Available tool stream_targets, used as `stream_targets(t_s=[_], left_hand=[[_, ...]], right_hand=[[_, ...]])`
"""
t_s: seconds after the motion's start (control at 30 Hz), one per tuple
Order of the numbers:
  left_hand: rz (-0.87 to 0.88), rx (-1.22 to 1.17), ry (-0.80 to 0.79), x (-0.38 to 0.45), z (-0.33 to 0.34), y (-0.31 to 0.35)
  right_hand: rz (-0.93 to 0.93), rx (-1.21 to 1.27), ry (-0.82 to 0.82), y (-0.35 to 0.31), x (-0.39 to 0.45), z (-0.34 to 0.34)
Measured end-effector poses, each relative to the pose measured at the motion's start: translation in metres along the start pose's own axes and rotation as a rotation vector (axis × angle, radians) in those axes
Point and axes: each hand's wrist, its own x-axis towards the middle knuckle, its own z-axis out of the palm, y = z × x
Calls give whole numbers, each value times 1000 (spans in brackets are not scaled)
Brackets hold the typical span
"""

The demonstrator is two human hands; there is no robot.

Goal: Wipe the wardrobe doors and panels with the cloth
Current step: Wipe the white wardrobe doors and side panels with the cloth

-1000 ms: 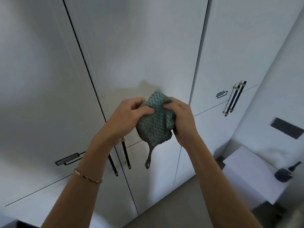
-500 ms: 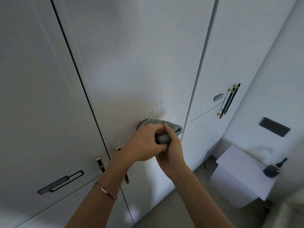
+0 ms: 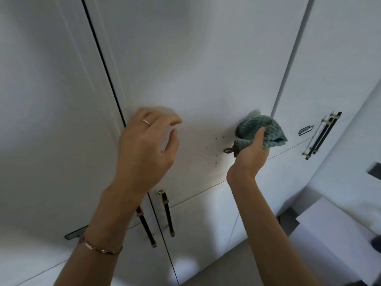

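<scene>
Holding the teal cloth (image 3: 266, 132) bunched in my right hand (image 3: 250, 153), right of frame centre, fingers curled around it, its hanging loop (image 3: 228, 150) dangling toward the middle wardrobe door (image 3: 206, 69). Cannot tell whether the cloth touches the panel or sits just off it. Left hand (image 3: 144, 149) holds nothing, fingers loosely spread near the dark gap (image 3: 103, 58) between doors, left of centre; contact with the door unclear.

Small dark specks (image 3: 218, 149) and faint radiating streaks mark the panel between my hands, just left of the cloth.

Judgement: the wipe on this door is barely begun. To do it well, flatten the wad so more weave meets the surface, press evenly, sweep leftward through the specks in overlapping passes. Keep the loop tucked so it does not drag. Avoid the black handles (image 3: 168, 213) at lower centre.
</scene>
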Motion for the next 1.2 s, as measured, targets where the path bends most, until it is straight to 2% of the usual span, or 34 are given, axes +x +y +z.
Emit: stream_targets(t_s=[0.17,0.27,0.4,0.5,0.67,0.77,0.87,0.93,1.03,1.2], left_hand=[[-9,179,58,7,1,-5],[-17,231,66,7,6,-3],[-1,310,72,6,10,-3],[4,382,75,2,16,-2],[-20,422,87,-1,21,1],[-24,430,113,-1,23,2],[-10,422,135,0,25,2],[4,410,143,1,25,0],[35,398,155,0,25,-4],[84,387,156,0,26,-11]], right_hand=[[-213,-259,-285,19,27,14],[-424,-333,-442,44,25,7],[-709,-616,-721,90,0,-29],[-836,-830,-829,126,1,-61],[-816,-827,-839,101,13,-50],[-747,-655,-695,59,39,-18],[-579,-497,-501,17,67,6],[-526,-474,-468,11,75,9],[-567,-536,-498,31,58,-2],[-689,-728,-639,109,2,-49]])
